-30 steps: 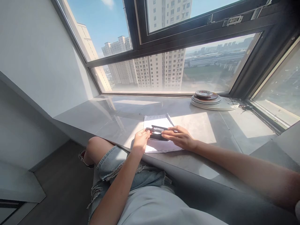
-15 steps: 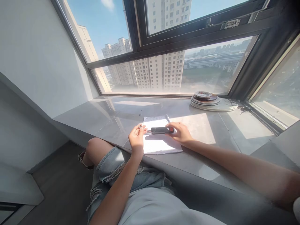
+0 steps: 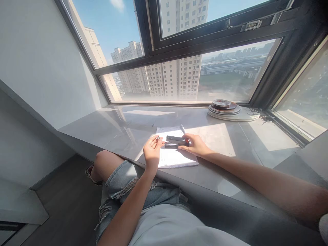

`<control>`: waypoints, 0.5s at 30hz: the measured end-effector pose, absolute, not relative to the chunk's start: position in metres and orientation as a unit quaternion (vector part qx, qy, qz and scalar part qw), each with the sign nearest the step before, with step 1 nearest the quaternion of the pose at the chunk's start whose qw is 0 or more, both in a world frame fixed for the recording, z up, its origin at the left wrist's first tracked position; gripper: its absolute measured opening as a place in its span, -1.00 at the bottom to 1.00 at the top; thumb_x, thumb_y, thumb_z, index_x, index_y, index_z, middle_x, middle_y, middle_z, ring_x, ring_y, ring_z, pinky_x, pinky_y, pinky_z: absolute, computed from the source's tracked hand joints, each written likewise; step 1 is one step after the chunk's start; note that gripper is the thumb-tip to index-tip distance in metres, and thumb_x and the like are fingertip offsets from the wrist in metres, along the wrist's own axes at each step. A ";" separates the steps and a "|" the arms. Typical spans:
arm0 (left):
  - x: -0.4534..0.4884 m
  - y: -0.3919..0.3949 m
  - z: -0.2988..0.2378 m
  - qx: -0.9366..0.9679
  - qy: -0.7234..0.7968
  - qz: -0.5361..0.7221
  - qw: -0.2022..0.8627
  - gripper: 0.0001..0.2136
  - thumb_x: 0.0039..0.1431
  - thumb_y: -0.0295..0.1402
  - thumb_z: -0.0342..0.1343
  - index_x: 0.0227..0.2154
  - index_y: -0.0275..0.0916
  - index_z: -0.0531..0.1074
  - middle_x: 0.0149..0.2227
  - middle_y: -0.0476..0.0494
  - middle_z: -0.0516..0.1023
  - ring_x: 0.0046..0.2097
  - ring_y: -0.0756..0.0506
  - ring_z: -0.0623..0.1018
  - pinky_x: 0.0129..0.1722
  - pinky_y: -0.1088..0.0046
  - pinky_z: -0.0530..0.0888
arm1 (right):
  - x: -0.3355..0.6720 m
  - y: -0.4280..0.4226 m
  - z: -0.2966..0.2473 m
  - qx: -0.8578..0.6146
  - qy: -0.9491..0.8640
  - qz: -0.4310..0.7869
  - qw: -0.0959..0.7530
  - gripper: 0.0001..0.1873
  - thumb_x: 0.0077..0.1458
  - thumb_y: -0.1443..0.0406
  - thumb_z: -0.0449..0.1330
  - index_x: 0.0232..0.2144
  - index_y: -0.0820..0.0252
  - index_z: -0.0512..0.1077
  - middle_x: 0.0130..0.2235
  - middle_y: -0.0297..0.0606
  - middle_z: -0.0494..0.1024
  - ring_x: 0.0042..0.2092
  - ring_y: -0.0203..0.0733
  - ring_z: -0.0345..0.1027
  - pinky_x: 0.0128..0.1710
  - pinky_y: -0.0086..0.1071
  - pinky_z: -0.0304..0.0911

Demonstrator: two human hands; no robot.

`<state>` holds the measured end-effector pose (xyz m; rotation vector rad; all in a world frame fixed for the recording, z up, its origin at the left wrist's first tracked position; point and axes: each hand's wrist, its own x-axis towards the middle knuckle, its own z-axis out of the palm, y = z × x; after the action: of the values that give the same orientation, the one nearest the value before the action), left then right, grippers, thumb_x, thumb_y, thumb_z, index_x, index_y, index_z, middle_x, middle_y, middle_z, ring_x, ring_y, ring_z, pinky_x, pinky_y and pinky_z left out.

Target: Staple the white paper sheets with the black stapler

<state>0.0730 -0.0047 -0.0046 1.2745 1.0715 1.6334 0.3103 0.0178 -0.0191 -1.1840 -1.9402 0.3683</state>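
My right hand (image 3: 195, 143) grips the hinge end of a black stapler (image 3: 174, 138). Its two arms are parted, with the free ends facing left. Some red shows near the right fingers. My left hand (image 3: 151, 150) pinches a small silvery piece (image 3: 158, 137) between thumb and fingers, close to the stapler's free ends. Too small to make out clearly, this piece may be a strip of staples. Under both hands lies a white sheaf of paper (image 3: 176, 159), lit by sun, with faint print along its top.
A pen (image 3: 182, 128) rests at the paper's top right. Stacked plates (image 3: 224, 111) stand on the grey sill (image 3: 138, 119) at the back right, near a dark-framed window (image 3: 179, 58). Small specks (image 3: 153, 125) lie behind the paper. The sill's front edge runs beside my knee (image 3: 107, 159).
The stapler's arms have spread apart; they looked closed together before. My left hand has shifted slightly right, nearer the stapler. The paper has moved a little.
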 end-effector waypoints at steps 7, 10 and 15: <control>0.082 -0.027 0.007 0.661 0.413 0.505 0.372 -0.70 0.19 -0.16 0.33 -0.10 -0.20 0.66 -0.16 -0.18 0.71 -0.43 -0.02 0.62 -0.43 0.44 0.60 | 0.307 -0.002 -0.016 -0.301 -0.811 -0.090 0.493 -0.57 0.31 0.21 0.23 0.20 0.02 0.33 0.06 -0.04 0.48 0.06 0.05 0.39 0.03 -0.05 0.33; 0.087 -0.038 0.015 0.725 0.375 0.460 0.350 -0.76 0.27 -0.16 0.26 -0.14 -0.17 0.67 -0.20 -0.12 0.71 -0.47 0.00 0.59 -0.46 0.47 0.56 | 0.307 -0.007 -0.021 -0.207 -0.859 -0.164 0.438 -0.54 0.33 0.32 0.19 0.23 -0.03 0.33 0.03 -0.12 0.53 -0.04 -0.05 0.44 0.00 -0.09 0.29; 0.087 -0.046 0.025 0.721 0.388 0.434 0.375 -0.68 0.18 -0.11 0.35 -0.12 -0.19 0.51 -0.29 -0.07 0.70 -0.52 -0.01 0.60 -0.52 0.52 0.49 | 0.313 -0.005 -0.028 -0.177 -0.864 -0.220 0.417 -0.48 0.35 0.39 0.13 0.30 -0.05 0.30 -0.03 -0.17 0.59 -0.08 -0.12 0.46 0.03 -0.12 0.26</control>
<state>0.0873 -0.0456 0.0253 1.8459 0.9941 1.1102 0.3130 -0.0045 -0.0284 -0.4454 -2.1670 -0.5531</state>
